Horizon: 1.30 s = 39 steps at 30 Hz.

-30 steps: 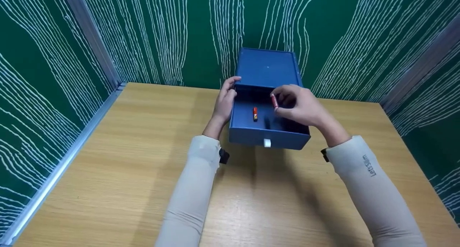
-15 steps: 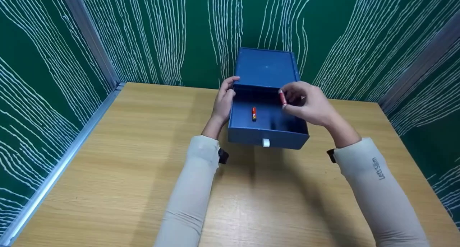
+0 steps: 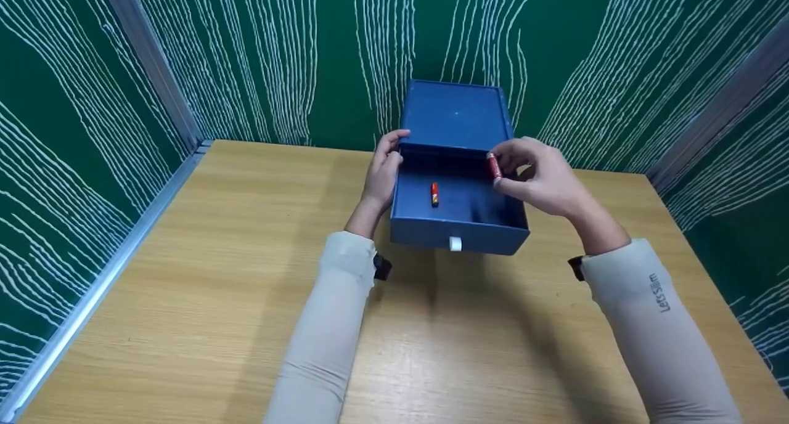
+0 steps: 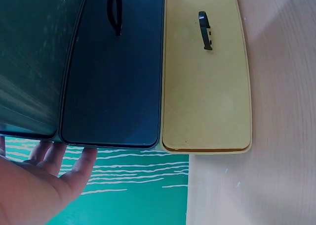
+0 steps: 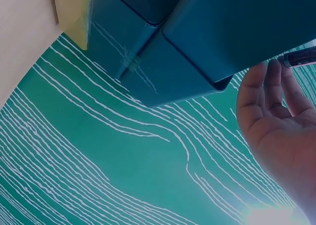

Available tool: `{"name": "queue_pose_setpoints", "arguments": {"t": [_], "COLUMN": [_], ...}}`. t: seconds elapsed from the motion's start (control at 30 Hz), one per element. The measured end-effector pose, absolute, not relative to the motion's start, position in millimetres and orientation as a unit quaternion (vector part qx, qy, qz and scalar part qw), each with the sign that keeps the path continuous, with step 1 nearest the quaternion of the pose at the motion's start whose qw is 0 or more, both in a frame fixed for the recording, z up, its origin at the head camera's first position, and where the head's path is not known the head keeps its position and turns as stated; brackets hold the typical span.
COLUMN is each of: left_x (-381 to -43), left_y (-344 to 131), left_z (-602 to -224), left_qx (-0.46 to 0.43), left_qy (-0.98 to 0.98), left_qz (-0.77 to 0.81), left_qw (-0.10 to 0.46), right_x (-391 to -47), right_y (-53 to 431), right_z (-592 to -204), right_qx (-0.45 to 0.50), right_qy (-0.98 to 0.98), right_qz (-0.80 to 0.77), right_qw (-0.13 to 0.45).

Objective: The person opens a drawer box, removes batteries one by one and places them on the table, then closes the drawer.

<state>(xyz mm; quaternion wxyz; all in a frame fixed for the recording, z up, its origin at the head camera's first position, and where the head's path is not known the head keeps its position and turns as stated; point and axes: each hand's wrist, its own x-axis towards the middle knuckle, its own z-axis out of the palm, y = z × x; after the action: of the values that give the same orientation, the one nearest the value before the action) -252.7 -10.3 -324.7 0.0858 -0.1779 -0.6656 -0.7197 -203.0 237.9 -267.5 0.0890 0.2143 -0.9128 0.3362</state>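
My right hand (image 3: 545,177) pinches a red battery (image 3: 494,165) between thumb and fingertips, over the right side of a pulled-out blue drawer (image 3: 459,233). In the right wrist view the battery (image 5: 301,58) looks dark, held at the fingertips beside the upper drawer's edge. Another battery (image 3: 434,194), orange-red with a black end, lies on the drawer's floor left of the middle. My left hand (image 3: 383,180) rests against the left side of the blue drawer unit (image 3: 457,113), fingers reaching toward its top corner. The left wrist view has those fingers (image 4: 81,170) along the unit's side.
Below the open drawer are a closed dark blue drawer front (image 4: 113,81) and a yellow one (image 4: 206,86), each with a loop pull. A white tab (image 3: 455,244) sits on the open drawer's front. The unit stands on a wooden table (image 3: 246,257), near the green line-patterned wall (image 3: 339,60).
My right hand has moved to the right with the red battery, from above the drawer's middle toward its right wall. My left hand and the other battery stay in place.
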Motion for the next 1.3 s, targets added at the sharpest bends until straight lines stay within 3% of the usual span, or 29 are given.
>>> {"name": "queue_pose_setpoints", "arguments": {"t": [1.3], "left_x": [-251], "left_y": [-9], "left_z": [-325], "left_qx": [-0.175], "left_qy": [-0.662], "left_qz": [-0.723], "left_qw": [0.087], "right_x": [-192], "right_y": [274], "right_z": [-283], "right_qx": [0.186], "right_qy": [-0.923], "right_qz": [0.32], "right_qw": [0.105]}}
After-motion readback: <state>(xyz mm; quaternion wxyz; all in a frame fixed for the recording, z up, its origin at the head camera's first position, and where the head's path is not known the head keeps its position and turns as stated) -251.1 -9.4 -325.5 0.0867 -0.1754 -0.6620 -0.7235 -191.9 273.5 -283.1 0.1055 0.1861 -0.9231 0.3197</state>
